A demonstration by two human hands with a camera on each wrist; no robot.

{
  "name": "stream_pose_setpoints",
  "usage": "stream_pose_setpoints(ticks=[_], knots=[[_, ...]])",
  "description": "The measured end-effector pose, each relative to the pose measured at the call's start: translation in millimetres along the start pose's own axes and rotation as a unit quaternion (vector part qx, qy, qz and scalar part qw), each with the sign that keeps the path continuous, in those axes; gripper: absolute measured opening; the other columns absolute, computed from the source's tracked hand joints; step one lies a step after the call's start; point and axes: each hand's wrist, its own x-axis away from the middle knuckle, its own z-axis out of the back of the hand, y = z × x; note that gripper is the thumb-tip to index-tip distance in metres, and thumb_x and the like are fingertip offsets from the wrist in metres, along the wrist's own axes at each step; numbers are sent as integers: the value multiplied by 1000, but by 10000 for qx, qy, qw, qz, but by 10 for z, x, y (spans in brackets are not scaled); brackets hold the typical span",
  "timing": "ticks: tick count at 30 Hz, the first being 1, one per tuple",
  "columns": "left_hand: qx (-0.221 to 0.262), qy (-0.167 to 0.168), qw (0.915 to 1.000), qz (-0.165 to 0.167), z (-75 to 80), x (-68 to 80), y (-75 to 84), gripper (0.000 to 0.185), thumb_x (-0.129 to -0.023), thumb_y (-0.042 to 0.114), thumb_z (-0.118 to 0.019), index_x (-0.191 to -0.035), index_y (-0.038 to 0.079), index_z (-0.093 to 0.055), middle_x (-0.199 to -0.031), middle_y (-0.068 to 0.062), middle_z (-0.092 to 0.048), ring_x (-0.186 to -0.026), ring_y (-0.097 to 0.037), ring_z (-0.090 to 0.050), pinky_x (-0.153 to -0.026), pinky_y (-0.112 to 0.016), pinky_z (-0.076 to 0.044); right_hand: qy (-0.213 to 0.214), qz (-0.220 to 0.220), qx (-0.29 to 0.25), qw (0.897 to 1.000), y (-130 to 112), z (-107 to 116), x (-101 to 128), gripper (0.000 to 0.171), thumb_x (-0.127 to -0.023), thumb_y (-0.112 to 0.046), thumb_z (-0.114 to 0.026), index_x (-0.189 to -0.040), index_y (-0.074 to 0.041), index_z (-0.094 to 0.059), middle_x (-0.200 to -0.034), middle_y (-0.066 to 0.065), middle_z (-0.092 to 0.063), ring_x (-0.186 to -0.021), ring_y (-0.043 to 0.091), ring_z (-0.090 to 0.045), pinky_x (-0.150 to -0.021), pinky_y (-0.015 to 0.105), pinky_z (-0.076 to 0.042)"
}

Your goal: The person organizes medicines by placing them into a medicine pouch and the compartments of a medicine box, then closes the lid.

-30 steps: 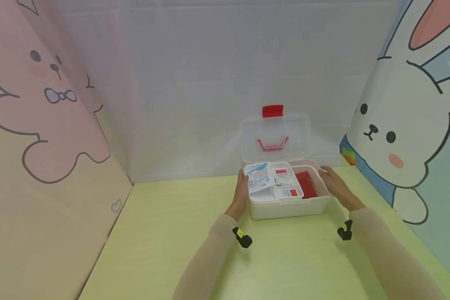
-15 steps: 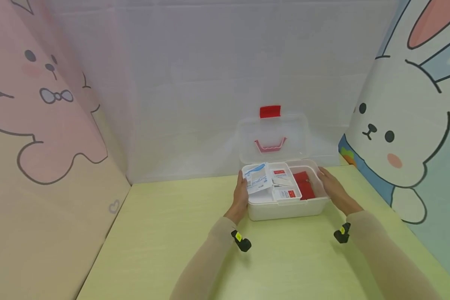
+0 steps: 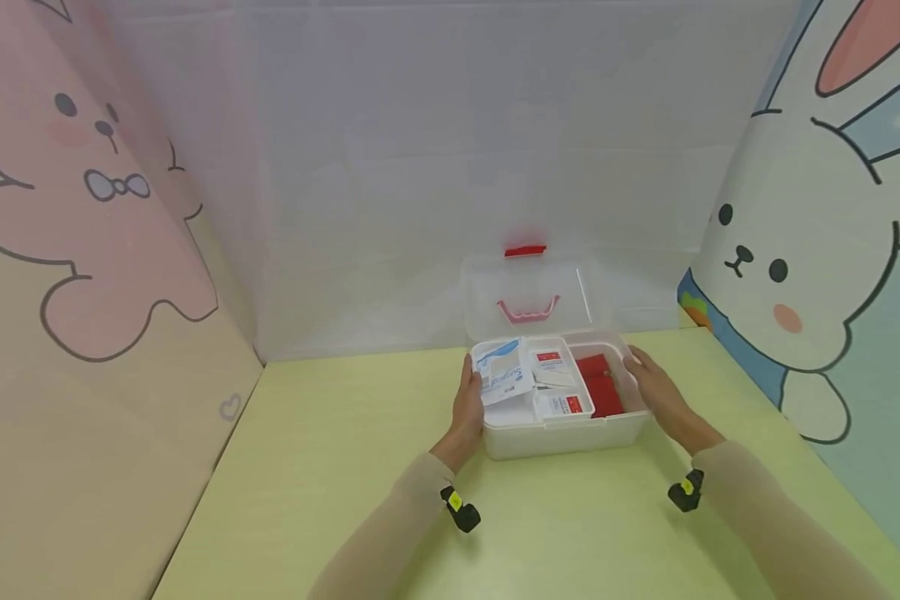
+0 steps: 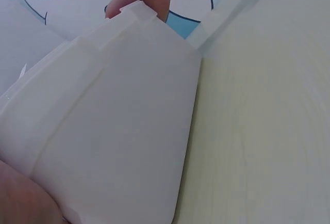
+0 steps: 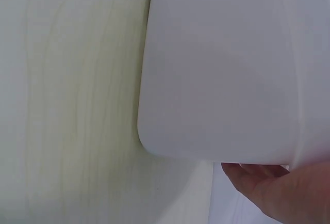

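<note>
A white plastic first-aid box [image 3: 566, 438] stands on the table with its clear lid [image 3: 528, 283] raised behind it. The lid has a pink handle [image 3: 528, 312] and a red latch [image 3: 525, 250]. Inside, a white tray [image 3: 512, 412] carries a blue-and-white packet [image 3: 504, 373] marked "Surgical" and small white packets [image 3: 558, 406] with red print. A red pouch [image 3: 602, 387] lies in the right part of the box. My left hand [image 3: 467, 417] holds the left end. At the right end, my right hand [image 3: 660, 396] grips near the rim, its fingers [image 5: 247, 182] reaching behind the side wall.
The pale yellow-green table [image 3: 330, 483] extends to the left and in front of the box. A white sheet [image 3: 390, 183] hangs close behind the lid. Cartoon-printed panels stand along the left [image 3: 105, 250] and right [image 3: 802, 275].
Both hands have brought the box toward me and slightly left, its contents with it. The raised lid has come along, and its red latch now appears narrower.
</note>
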Motion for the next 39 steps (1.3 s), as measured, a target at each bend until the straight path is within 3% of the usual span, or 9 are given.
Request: stream_pose_setpoints(ticks=[11,17,21,39], knots=[[-191,91,9998,-42,165,322,-27,54,-106,39,-26,-157,37,-8,-167,4,-9,-154,-30,-5,-122,-55,-5,-152,-225,-230,9994,-58,-174,229,71,-104,-51,-23,-158,-13,3,-163,23,-3,-149,48,-6,-118,67,-9],[-255,64,9996,36,293,441,-43,53,-106,40,-25,-156,41,-8,-167,7,-8,-154,-27,-3,-123,-54,-4,-338,-283,-645,9969,-72,-271,340,69,-105,-50,-20,-158,-15,6,-164,21,-2,-149,46,-7,-119,65,-9],[-49,53,9999,99,401,518,-36,54,-106,39,-26,-157,40,-9,-167,7,-6,-155,-27,-1,-123,-54,-2,-394,-185,-1029,9937,-81,-363,418,65,-106,-45,-19,-158,-17,5,-164,20,-5,-148,41,-12,-121,60,-10],[231,-181,9994,159,938,877,-69,54,-106,40,-27,-157,39,-10,-167,6,-5,-155,-29,1,-122,-56,-4,-527,-463,-1745,9822,-285,-841,852,65,-105,-43,-30,-159,-26,2,-160,17,-19,-141,39,-27,-115,59,-30]])
